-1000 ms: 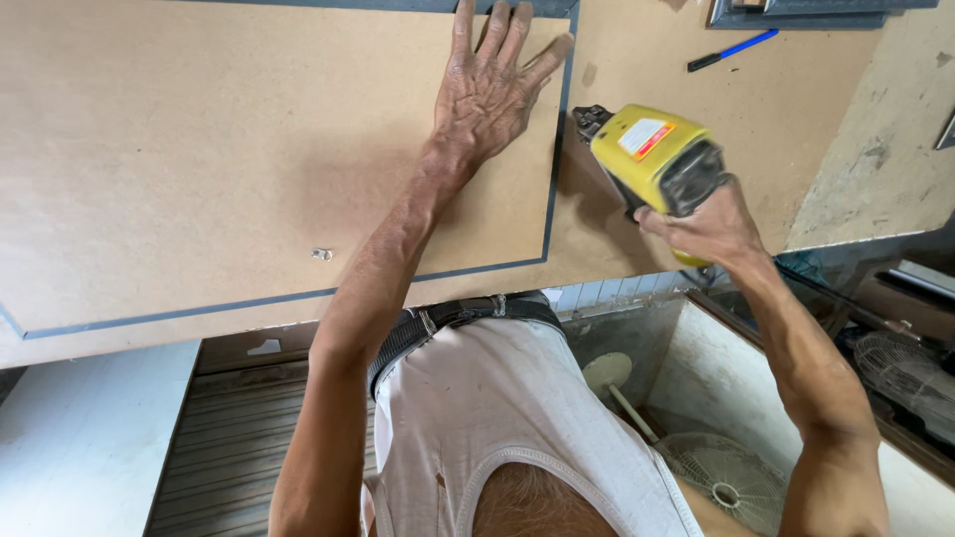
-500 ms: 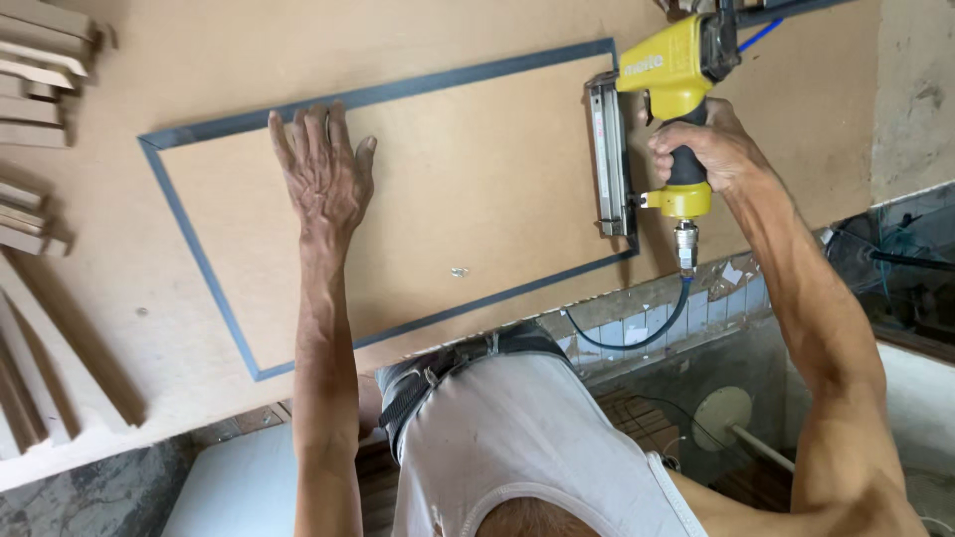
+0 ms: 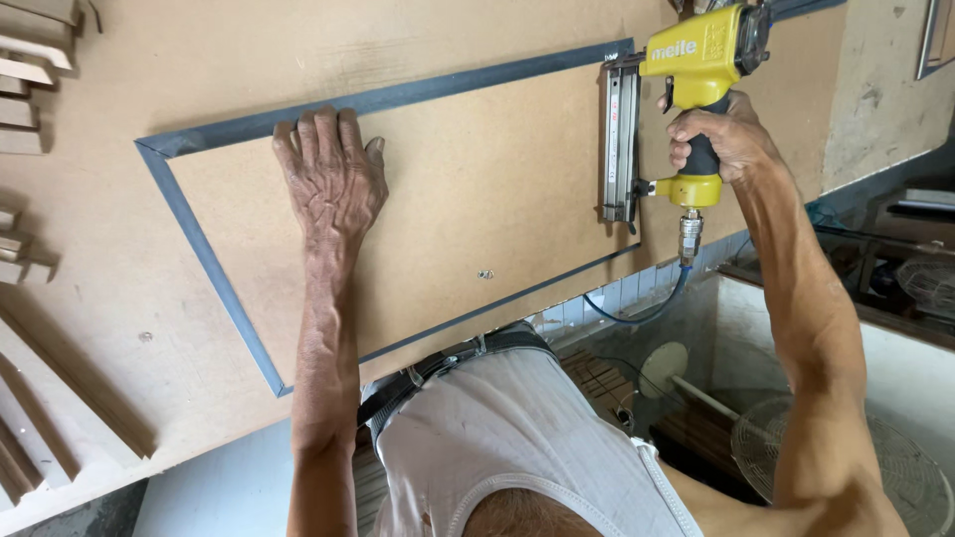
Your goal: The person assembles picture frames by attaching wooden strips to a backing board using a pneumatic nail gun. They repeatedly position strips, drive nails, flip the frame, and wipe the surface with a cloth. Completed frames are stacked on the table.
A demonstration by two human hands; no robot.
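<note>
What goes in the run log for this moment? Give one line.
left hand: flat on backing board | right hand: grips yellow nail gun | gun: at grey frame right edge | air hose: attached

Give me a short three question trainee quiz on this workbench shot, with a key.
1. True or false: the left hand lies flat on the fibreboard panel.
2. What does the right hand hold? A) hammer B) yellow pneumatic nail gun C) paintbrush
3. Fill in: the panel sits inside a dark grey ____.

Key: 1 true; 2 B; 3 frame.
</note>
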